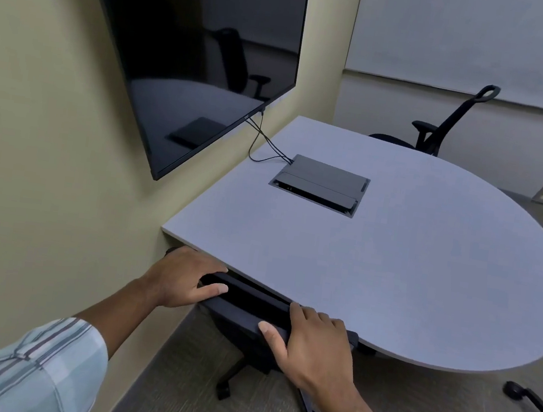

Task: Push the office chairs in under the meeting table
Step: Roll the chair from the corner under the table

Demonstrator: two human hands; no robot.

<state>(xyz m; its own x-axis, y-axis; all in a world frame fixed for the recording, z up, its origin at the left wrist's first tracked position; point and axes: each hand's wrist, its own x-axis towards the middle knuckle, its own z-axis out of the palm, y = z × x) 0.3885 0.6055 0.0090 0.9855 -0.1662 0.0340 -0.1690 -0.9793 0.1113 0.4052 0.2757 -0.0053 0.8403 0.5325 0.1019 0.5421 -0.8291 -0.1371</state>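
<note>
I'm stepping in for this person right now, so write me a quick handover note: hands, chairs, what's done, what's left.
Left hand: grip on the top edge of the near chair's backrest, by the wall.
Right hand: grip on the same edge, further right.
Near chair: its back sits at the meeting table edge, seat already under; looks nearly or fully in.
Far chair: across the table, its back apart from the edge, apparently not pushed in.
A chair base shows at right.
Left: release this one, do the others.
</note>
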